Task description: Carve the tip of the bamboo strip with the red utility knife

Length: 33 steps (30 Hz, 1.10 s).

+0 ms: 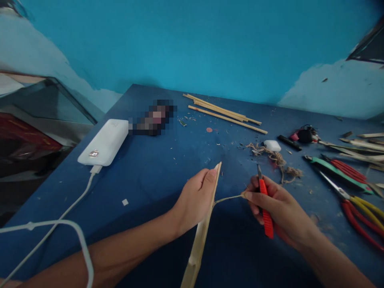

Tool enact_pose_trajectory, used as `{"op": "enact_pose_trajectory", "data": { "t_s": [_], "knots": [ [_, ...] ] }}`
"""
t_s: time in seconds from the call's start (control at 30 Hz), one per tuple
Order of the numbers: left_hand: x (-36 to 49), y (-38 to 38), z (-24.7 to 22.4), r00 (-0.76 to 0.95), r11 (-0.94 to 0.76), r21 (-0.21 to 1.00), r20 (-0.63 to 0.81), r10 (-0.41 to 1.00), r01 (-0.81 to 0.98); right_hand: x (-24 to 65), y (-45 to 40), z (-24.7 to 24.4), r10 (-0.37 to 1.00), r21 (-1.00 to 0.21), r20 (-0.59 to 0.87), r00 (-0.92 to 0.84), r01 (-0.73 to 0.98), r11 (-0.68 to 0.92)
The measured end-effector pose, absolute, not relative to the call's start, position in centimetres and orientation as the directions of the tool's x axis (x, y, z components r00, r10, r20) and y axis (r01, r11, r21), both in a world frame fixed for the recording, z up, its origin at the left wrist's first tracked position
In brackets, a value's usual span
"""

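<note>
My left hand [196, 196] is closed around the upper part of a split bamboo strip [195, 256], which slants down toward the bottom edge. A thin sliver [229, 197] still joined to the strip's side stretches right to my right hand [274, 204]. That hand pinches the sliver's end between thumb and finger. It also holds a red utility knife [266, 218], blade pointing up and away from me. Just beyond the knife lies frayed twine [279, 160] beside a small white case [272, 145].
Thin bamboo sticks [228, 118] lie at the back of the blue table [144, 172]. On the right are scissors [345, 196], green-handled pliers [336, 172] and more bamboo pieces [363, 146]. A white power bank [105, 142] with a cable [76, 204] and a pixelated object [154, 120] sit left.
</note>
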<state>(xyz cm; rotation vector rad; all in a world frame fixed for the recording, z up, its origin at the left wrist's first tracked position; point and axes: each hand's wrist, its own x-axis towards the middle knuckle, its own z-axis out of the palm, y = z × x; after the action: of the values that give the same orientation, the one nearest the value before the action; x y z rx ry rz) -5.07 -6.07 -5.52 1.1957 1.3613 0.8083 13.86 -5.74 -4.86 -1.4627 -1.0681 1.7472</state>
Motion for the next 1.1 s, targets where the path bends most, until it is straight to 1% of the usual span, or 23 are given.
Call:
{"op": "enact_pose_trajectory", "data": {
  "t_s": [0.33,0.43,0.67,0.93,1.1],
  "knots": [
    [-5.3,-5.6,-5.7,0.084,0.205,0.944,-0.233,0.969,0.260,14.2,-5.3,-5.7,0.843,-0.874,-0.479,-0.244,0.044,-0.483],
    [-5.3,-5.7,-5.8,0.118,0.178,0.942,-0.218,0.969,0.283,14.0,-4.9,-5.9,0.830,-0.872,-0.484,-0.276,0.070,-0.485],
    [-4.9,-6.3,-5.9,0.263,0.093,0.929,-0.196,0.945,0.357,13.5,-4.4,-6.3,0.820,-0.872,-0.485,-0.304,0.104,-0.478],
    [-4.8,-6.3,-5.8,0.346,0.028,0.901,-0.195,0.918,0.433,12.9,-4.5,-6.1,0.860,-0.903,-0.407,-0.308,-0.004,-0.429],
    [-4.8,-6.3,-5.8,0.350,0.001,0.896,-0.175,0.920,0.445,12.6,-4.4,-6.0,0.858,-0.897,-0.431,-0.278,0.028,-0.441]
  ]
}}
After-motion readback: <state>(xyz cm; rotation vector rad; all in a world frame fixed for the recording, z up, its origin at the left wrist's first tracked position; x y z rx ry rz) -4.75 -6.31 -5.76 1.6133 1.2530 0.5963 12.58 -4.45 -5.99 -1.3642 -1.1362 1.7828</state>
